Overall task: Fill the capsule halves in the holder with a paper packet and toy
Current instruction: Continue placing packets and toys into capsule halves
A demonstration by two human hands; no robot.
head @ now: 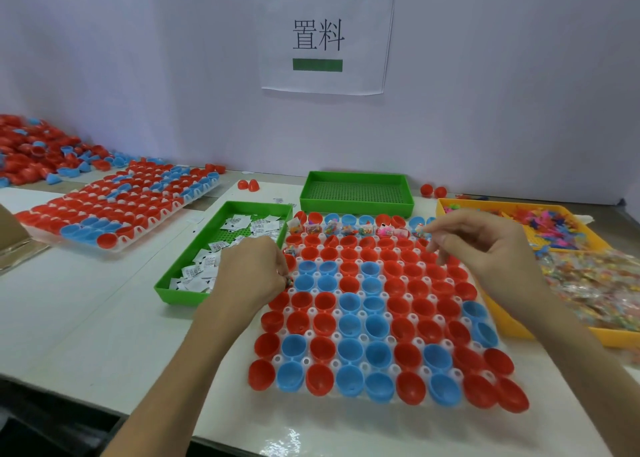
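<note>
A clear plastic holder (360,312) with rows of round sockets lies on the white table (86,318), and each socket carries an open red or blue plastic capsule half (349,349). In the holder's far row the halves already hold small colourful toys in clear wrappers (348,229); the rows nearer the person are open cups with nothing showing in them. The left hand (249,273) rests at the holder's left edge, its fingers curled tight round a small colourful wrapped piece (288,281) that peeps out by the fingertips. The right hand (485,245) hangs over the holder's far right corner, its forefinger and thumb reaching to the last wrapped toy in the far row while the other fingers curl loosely down; whether it pinches that toy I cannot tell. Just left of the holder stands a green plastic tray (166,288) of small white paper packets (204,266). Behind the holder sits a second green tray (356,207) with a perforated floor. Right of the holder is a yellow plastic tray (446,205) of bright loose toys (554,228) and a heap of clear-wrapped toys (595,286). Well left of the holder lie another filled holder (117,207) and a pile of loose capsule halves (34,151).
</note>
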